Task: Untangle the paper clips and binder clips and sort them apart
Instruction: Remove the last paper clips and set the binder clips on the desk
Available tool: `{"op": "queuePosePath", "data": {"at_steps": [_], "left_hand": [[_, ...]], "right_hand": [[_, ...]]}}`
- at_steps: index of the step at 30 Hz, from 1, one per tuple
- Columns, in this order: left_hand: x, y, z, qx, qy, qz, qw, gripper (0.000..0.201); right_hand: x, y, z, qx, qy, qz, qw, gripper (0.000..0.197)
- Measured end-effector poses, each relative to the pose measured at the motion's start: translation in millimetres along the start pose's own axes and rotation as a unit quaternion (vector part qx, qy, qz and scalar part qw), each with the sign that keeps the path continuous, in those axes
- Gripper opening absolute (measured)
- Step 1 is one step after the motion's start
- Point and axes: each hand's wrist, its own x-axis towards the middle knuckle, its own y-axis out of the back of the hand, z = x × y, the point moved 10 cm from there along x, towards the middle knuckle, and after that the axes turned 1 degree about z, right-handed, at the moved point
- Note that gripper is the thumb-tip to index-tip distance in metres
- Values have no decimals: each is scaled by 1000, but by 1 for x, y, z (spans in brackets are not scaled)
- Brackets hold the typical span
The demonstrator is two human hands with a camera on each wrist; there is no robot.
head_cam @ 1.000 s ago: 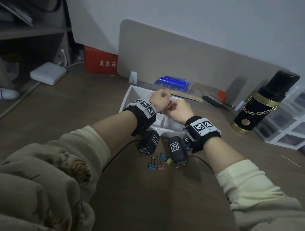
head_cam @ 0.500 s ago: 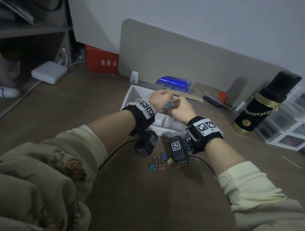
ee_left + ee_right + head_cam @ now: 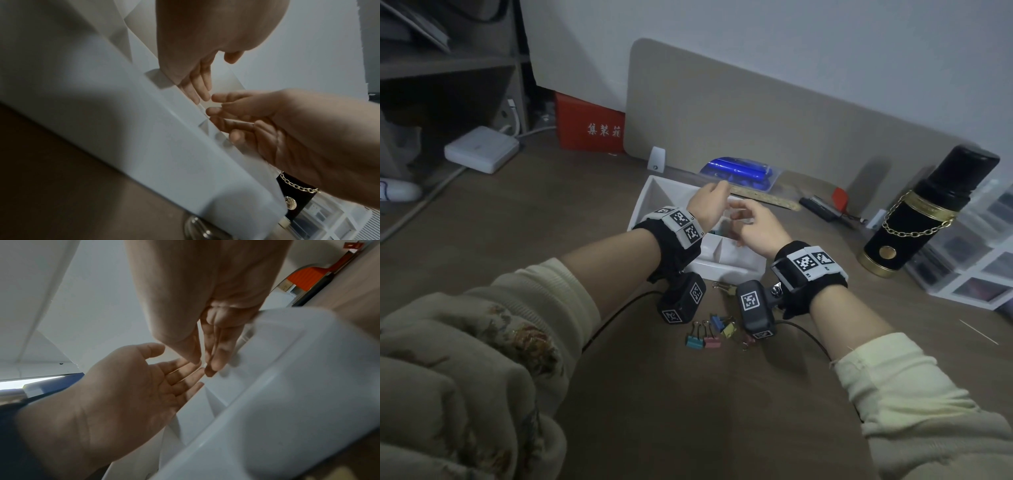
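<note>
Both hands hover over the white tray (image 3: 726,270), left hand (image 3: 708,208) and right hand (image 3: 760,228) open-fingered, gripping nothing, likely just releasing a clip. Binder clips (image 3: 709,334) wait on the near desk (image 3: 688,411), unsorted.

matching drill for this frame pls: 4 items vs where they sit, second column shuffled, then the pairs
Items:
1. white tray
2. binder clips
3. black bottle
4. red box

Places:
A. far left, by the wall
B. under both hands
C. desk's right side, upright
D. loose on the desk, nearer than the tray

Pairs: 1-B, 2-D, 3-C, 4-A
</note>
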Motion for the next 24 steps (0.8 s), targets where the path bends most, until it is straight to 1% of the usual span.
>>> {"op": "queuePosePath", "data": {"at_steps": [2, 4, 7, 9, 11, 13, 14, 16, 19, 20, 22, 24], "left_hand": [[-5, 3, 3, -15, -5, 8, 1000, 35], [-9, 7, 5, -31, -6, 13, 999, 37], [-16, 17, 8, -46, -12, 26, 999, 30], [-22, 21, 9, -37, -21, 37, 998, 20], [-29, 25, 7, -17, -24, 46, 999, 14], [-36, 26, 4, -4, -24, 48, 999, 11], [-39, 26, 2, 0, -24, 46, 999, 11], [-47, 25, 0, 4, -21, 37, 999, 12], [-62, 23, -1, -2, -23, 26, 999, 14], [-67, 22, -1, -1, -24, 21, 999, 16], [-78, 20, -2, 6, -26, 8, 1000, 20], [-87, 18, -6, 11, -24, -6, 1000, 23]], "right_hand": [[-6, 2, -4, 16, 3, -2, 1000, 42], [-13, 5, -8, 18, 12, -11, 1000, 37], [-25, 16, -13, -9, 27, 6, 1000, 28], [-36, 30, -13, -48, 20, 45, 998, 24], [-50, 48, -10, -104, -8, 85, 991, 23], [-64, 57, -7, -159, -38, 89, 983, 21], [-70, 58, -2, -183, -60, 70, 979, 19], [-82, 49, 11, -225, -113, 0, 968, 22], [-102, 29, 28, -286, -157, -111, 939, 46], [-107, 23, 30, -302, -158, -135, 930, 48], [-116, 10, 30, -333, -153, -166, 916, 42], [-120, 0, 27, -354, -139, -175, 908, 35]]}}
